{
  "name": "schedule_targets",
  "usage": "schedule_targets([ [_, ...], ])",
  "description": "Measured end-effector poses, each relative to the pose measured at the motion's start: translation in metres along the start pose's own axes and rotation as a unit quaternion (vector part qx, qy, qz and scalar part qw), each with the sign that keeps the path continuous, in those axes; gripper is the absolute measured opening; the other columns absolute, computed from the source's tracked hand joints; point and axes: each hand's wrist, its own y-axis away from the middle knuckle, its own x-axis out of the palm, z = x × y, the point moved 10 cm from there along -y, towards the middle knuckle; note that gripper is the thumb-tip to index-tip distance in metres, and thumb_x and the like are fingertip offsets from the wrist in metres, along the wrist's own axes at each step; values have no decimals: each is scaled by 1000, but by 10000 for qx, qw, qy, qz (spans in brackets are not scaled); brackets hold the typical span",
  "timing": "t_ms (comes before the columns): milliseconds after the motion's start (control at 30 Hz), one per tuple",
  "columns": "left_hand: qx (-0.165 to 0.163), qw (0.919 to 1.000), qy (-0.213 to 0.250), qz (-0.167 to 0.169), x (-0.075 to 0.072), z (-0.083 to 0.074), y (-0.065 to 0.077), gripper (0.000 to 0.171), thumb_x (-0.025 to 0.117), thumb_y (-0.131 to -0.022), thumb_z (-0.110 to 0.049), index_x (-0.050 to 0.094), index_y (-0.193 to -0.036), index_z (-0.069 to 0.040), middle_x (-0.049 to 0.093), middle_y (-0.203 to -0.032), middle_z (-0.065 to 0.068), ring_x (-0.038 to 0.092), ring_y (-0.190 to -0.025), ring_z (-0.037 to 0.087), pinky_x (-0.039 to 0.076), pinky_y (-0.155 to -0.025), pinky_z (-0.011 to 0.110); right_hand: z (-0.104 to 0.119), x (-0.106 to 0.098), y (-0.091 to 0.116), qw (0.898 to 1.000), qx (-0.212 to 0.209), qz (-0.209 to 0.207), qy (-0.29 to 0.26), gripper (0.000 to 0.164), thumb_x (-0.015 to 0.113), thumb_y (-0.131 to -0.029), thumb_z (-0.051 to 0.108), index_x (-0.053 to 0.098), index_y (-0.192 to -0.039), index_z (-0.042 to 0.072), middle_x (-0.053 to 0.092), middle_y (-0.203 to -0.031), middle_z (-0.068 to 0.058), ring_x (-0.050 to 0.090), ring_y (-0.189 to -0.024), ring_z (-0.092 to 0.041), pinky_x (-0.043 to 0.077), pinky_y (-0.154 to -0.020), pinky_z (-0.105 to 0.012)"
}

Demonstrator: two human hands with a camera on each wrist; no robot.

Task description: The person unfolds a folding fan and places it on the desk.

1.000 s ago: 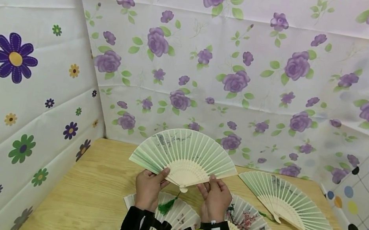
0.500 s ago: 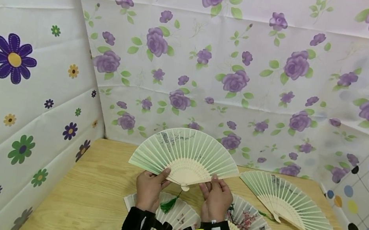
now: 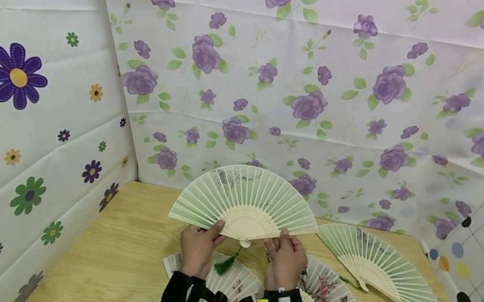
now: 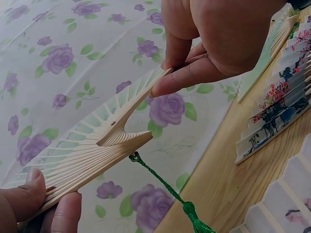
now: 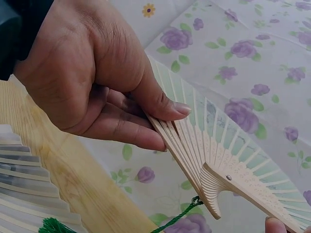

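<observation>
A pale green folding fan [image 3: 247, 193] is spread wide above the table, its curved edge upward. My left hand [image 3: 195, 251] pinches its left end rib, thumb on the near face. On the other end rib my right hand [image 3: 287, 263] has the same kind of pinch. A green tassel [image 3: 225, 265] dangles on a cord from the fan's pivot, between the hands. In the left wrist view the ribs [image 4: 97, 160] are seen edge-on. The right wrist view shows the small metal pivot pin [image 5: 229, 177] and the pierced ribs.
Another spread green fan [image 3: 392, 275] lies on the wooden table [image 3: 115, 247] at the right. Two white fans lie nearer: one with pink blossoms [image 3: 324, 291], the other [image 3: 224, 284] partly hidden under my forearms. Flowered cloth [image 3: 241, 93] hangs behind the table.
The fan has risen slightly, and its right end has shifted right with my right hand, spreading it a little wider. The tassel has swung slightly right. The fans on the table stay put.
</observation>
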Motion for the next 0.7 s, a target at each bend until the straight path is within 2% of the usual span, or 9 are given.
schedule_targets([
  [133, 45, 10000, 65, 14, 3, 1, 1, 29, 75, -108, 4, 71, -134, 14, 76, -104, 8, 80, -98, 15, 74, -85, 27, 0, -1, -2, 9999, 22, -126, -115, 18, 53, -122, 13, 57, -127, -4, 61, -136, -17, 78, -105, -11, 73, -89, -26],
  [267, 94, 9999, 112, 30, 7, 2, 3, 32, 74, -109, 2, 71, -139, 12, 79, -115, 13, 81, -102, 17, 74, -89, 30, 1, -2, -3, 9993, 34, -252, -267, 18, 55, -122, 15, 55, -127, -2, 60, -123, -11, 76, -101, -12, 73, -87, -25],
  [467, 114, 9999, 123, 12, 10, 3, 7, 31, 72, -110, 2, 71, -140, 12, 78, -124, 22, 80, -103, 18, 74, -95, 35, 2, -3, -4, 9988, 60, -311, -381, 18, 54, -122, 15, 53, -130, -1, 59, -125, -9, 73, -101, -11, 72, -87, -24],
  [700, 125, 9999, 95, 5, 10, 6, 8, 31, 71, -112, 0, 70, -140, 12, 76, -129, 26, 80, -104, 18, 74, -95, 33, 0, -4, -5, 9986, 74, -349, -389, 15, 53, -122, 14, 52, -130, 0, 58, -132, -10, 74, -102, -10, 72, -87, -23],
])
